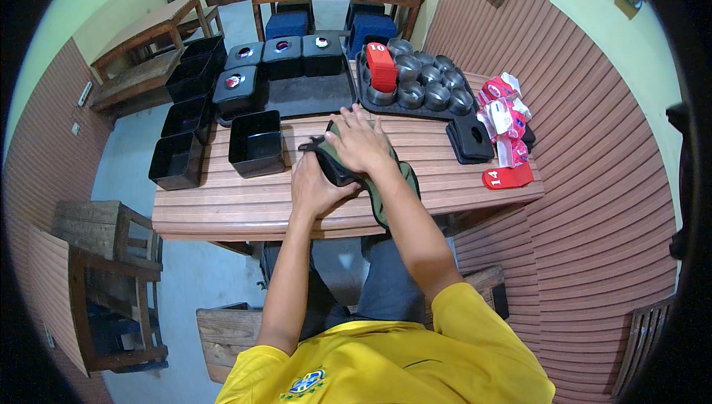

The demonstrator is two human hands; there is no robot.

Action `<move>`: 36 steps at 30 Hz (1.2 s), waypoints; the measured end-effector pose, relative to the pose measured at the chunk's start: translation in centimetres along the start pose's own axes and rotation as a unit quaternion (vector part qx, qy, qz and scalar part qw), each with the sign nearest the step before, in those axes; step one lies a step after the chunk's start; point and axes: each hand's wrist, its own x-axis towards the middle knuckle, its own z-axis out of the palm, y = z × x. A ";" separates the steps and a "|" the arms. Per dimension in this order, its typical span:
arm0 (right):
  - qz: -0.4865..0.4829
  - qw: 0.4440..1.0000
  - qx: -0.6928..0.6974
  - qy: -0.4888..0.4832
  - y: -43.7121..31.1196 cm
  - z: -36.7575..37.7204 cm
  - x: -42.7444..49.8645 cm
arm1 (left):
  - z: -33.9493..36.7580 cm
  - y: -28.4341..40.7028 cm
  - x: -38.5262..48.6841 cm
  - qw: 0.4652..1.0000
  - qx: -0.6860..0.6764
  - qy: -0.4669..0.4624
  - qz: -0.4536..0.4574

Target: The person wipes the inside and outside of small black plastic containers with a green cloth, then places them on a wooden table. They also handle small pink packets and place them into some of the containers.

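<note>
My left hand [314,187] grips the near left side of a black plastic box [336,173] on the table, with the thumb along its near edge. Spread over a green cloth with black trim [410,178], my right hand [359,142] presses it onto the box. One end of the cloth hangs towards the table's front edge, and most of the box is hidden beneath hand and cloth. Left of my hands stands an open black box [256,151]. Beyond it, a black tray [311,95] bears several lidded black boxes [235,85], each with a round hole on top.
More open black boxes [177,159] line the table's left edge. A second tray [384,109] holds metal cups [437,95] and stacked red number tags [382,67]. At right lie black lids [470,139], tissue packs [503,117] and red tags [509,176], beside the panelled wall [578,142].
</note>
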 end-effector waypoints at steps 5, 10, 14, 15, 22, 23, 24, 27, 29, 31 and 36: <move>0.100 0.995 0.017 -0.010 2.0 -0.6 1.6 | -0.2 0.9 -0.1 1.000 0.016 0.022 -0.005; 0.145 0.988 0.011 0.055 1.6 0.6 1.3 | -0.3 1.1 -0.1 1.000 0.021 0.009 -0.010; 0.080 0.993 -0.003 0.084 -0.2 1.4 -1.1 | 0.1 0.2 -0.3 0.998 0.056 0.023 -0.005; 0.066 0.994 -0.001 0.091 -0.7 1.6 -1.9 | 0.3 -0.1 -0.3 0.998 0.060 0.020 0.000; -0.094 0.978 0.014 0.185 -2.7 3.8 -7.8 | 1.1 -1.3 -0.7 0.998 0.010 0.062 0.017; -0.111 0.965 0.090 0.220 -2.1 3.9 -8.3 | 0.9 -1.2 -0.7 0.998 0.013 0.052 0.030; -0.118 0.954 0.160 0.226 -1.3 3.9 -8.9 | 0.7 -1.1 -0.7 0.999 0.012 0.036 0.027; 0.006 0.870 0.388 0.306 0.1 3.9 -10.3 | 0.2 -0.7 -0.8 0.999 0.019 0.018 0.035; 0.209 0.707 0.560 0.379 1.2 3.7 -10.8 | 0.0 -1.0 -0.9 0.998 0.023 0.035 0.054; 0.302 0.477 0.668 0.485 2.8 2.9 -9.3 | 0.0 -1.9 -1.1 0.991 -0.129 0.026 -0.001; 0.278 0.321 0.796 0.430 7.3 1.5 -8.3 | 1.0 -5.7 -0.3 0.885 -0.460 -0.012 -0.067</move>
